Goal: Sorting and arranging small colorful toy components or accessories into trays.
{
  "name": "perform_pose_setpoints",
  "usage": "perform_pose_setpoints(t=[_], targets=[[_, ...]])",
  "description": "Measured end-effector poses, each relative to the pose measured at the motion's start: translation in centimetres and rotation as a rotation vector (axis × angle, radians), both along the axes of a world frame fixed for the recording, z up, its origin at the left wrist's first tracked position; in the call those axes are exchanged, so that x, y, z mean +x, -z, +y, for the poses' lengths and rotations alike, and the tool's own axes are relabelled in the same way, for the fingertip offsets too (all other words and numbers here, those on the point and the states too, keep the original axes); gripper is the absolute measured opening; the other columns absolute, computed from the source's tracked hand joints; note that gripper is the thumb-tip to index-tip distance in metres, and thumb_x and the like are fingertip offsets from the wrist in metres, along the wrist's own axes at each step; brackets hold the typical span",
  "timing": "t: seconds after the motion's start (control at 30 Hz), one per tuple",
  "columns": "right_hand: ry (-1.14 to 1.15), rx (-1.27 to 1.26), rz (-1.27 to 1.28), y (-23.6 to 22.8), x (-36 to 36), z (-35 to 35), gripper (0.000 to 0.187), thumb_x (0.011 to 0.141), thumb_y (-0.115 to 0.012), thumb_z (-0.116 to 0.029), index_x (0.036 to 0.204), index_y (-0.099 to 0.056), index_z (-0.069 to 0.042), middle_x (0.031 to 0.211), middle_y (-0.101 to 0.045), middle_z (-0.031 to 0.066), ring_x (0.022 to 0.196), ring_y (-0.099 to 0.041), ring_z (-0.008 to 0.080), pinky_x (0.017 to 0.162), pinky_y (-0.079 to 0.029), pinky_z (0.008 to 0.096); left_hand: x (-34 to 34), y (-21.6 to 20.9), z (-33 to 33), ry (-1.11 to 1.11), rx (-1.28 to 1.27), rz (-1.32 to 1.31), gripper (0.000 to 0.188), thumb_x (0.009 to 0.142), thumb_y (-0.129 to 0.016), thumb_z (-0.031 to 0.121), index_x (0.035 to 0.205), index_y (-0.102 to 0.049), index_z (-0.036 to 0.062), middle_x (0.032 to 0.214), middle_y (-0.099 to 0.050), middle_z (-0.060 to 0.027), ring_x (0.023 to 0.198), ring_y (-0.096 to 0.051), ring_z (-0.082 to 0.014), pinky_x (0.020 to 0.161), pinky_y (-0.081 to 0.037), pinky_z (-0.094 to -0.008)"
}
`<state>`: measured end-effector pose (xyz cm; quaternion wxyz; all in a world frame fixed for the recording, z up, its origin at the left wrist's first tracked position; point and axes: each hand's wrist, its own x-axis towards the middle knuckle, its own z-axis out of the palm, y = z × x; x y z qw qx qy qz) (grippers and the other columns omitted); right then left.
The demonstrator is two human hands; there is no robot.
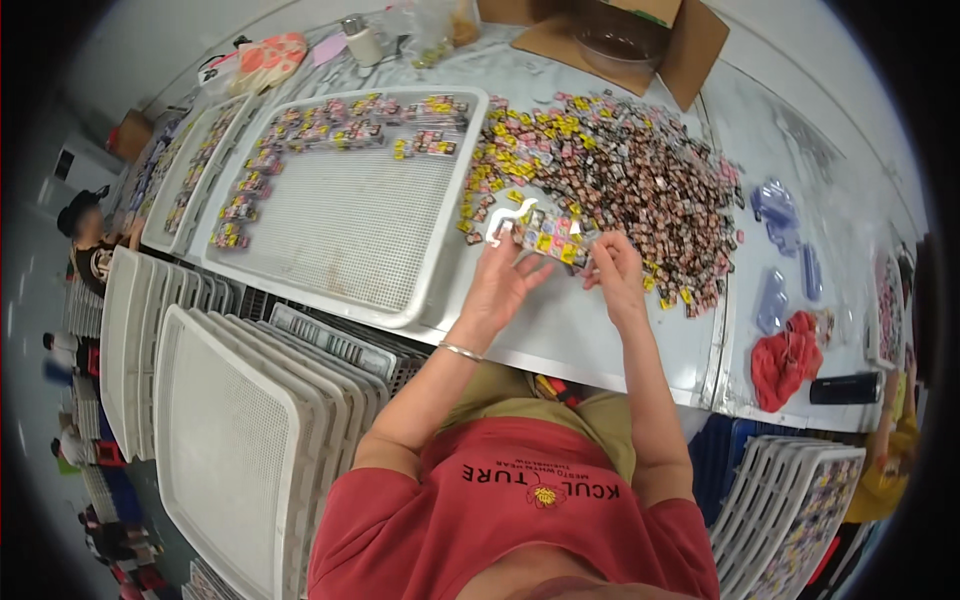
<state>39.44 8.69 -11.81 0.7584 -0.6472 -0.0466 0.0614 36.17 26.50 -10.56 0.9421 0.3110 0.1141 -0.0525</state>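
Between my two hands is a small clear tray filled with yellow, pink, white and dark square pieces. My left hand grips its left end, with some fingers spread below it. At the right end, the fingers of my right hand pinch its edge. A white curved strip lies against the tray's left end, close to my left fingertips. Just beyond and to the right spreads a big heap of small brown, yellow and pink pieces. The exact kind of these pieces is too small to tell.
Left of my hands, a white mesh tray holds rows of filled packs along its far and left sides. Stacked white trays stand below. A cardboard box is at the back; a red cloth and purple plastic pieces lie right.
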Motion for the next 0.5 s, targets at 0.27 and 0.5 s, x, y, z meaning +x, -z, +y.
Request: perform_pose_setpoints(t=[0.27, 0.5], targets=[[-0.117, -0.137, -0.074, -0.5, 1.4, 3.9, 0.022, 0.092, -0.053, -0.022, 0.105, -0.055, -0.004, 0.094, -0.06, 0.0034, 0.072, -0.058, 0.0089, 0.053, -0.049, 0.0214, 8.6, -1.2, 8.8, -0.249, 0.187, -0.103, 0.025, 0.098, -0.04, 0.015, 0.111, -0.048, -0.0046, 0.11, -0.058, -0.0166, 0.093, -0.062, -0.0232, 0.081, -0.055, -0.0372], [-0.174, -0.235, 0.116, 6.3, -5.2, 2.8, 0.014, 0.09, -0.056, -0.016, 0.091, -0.06, -0.002, 0.077, -0.061, 0.0011, 0.065, -0.058, 0.008, 0.053, -0.047, 0.0207, 17.5, 5.0, 17.8, -0.416, 0.373, 0.091, 0.017, 0.092, -0.051, 0.008, 0.099, -0.047, -0.0073, 0.091, -0.062, -0.0154, 0.081, -0.065, -0.0234, 0.067, -0.058, -0.0328]])
